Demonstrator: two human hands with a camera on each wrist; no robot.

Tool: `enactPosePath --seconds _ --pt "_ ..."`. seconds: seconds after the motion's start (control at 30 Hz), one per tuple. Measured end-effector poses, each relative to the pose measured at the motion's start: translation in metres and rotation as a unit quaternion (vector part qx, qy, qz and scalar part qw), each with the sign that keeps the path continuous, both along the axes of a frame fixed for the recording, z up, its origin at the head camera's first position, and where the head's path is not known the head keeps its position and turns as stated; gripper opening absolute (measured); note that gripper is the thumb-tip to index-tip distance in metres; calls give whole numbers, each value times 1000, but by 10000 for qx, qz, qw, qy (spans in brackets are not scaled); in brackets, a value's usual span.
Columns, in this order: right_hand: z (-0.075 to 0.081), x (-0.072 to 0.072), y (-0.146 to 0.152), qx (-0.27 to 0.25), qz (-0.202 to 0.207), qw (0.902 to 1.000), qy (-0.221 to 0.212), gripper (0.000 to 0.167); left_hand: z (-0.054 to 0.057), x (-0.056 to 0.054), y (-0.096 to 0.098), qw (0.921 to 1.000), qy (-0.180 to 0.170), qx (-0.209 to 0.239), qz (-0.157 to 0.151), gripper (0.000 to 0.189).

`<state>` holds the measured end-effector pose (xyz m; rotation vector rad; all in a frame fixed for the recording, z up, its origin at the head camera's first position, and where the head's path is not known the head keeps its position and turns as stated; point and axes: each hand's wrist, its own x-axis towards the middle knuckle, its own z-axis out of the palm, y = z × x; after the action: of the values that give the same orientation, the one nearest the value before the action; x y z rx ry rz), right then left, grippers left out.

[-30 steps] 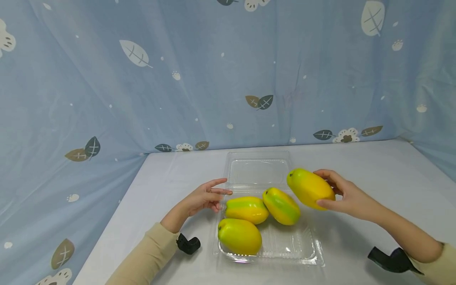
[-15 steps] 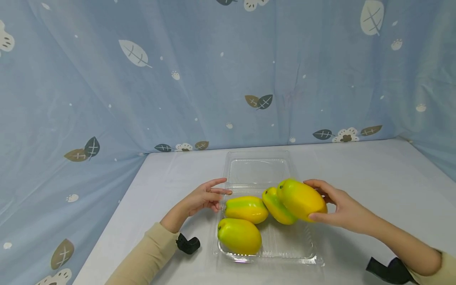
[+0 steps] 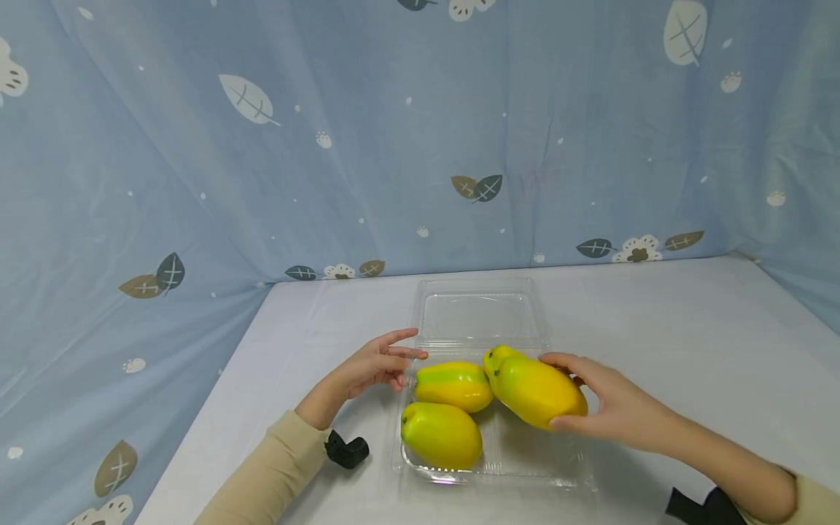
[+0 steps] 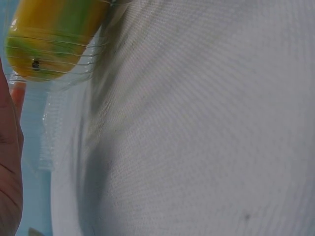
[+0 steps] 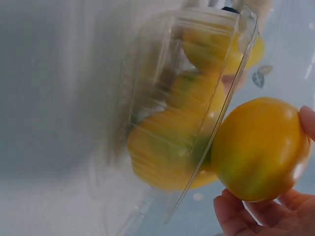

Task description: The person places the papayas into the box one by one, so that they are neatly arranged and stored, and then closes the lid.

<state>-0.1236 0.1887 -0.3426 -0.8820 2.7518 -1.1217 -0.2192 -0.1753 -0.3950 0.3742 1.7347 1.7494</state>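
Observation:
My right hand [image 3: 613, 401] grips a yellow-green papaya [image 3: 541, 394], thumb on the near side and fingers on the far side. In the head view this papaya overlaps another papaya [image 3: 497, 355], mostly hidden behind it, in the clear plastic box [image 3: 534, 467]. Two more papayas, one behind [image 3: 454, 386] and one in front [image 3: 441, 436], lie in the box's left half. The right wrist view has the held papaya [image 5: 263, 147] at the box's rim. My left hand [image 3: 374, 366] holds nothing; its fingers extend loosely beside the box's left edge.
The box's clear lid [image 3: 479, 317] is folded back flat on the white table [image 3: 682, 328]. A blue patterned curtain [image 3: 394, 146] hangs behind the table. Black straps [image 3: 346, 449] hang near both wrists.
My right hand has carried its papaya leftward and lower, over the box, so it now covers most of the papaya behind. The left hand has stayed put.

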Motion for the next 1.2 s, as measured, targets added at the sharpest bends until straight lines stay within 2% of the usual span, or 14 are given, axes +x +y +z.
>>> enactPosePath --seconds 0.2,0.47,1.0,1.2 --pt "-2 6 -5 208 24 9997 -96 69 0 0 1 10000 8 -6 5 67" --pt "-9 14 -12 550 113 9983 171 69 0 0 0 10000 8 -5 2 66" --pt "-23 20 -20 879 257 9953 303 70 0 0 0 10000 19 -78 4 68" --pt "-32 24 -21 1073 269 9912 725 68 1 0 0 10000 9 -77 7 68"
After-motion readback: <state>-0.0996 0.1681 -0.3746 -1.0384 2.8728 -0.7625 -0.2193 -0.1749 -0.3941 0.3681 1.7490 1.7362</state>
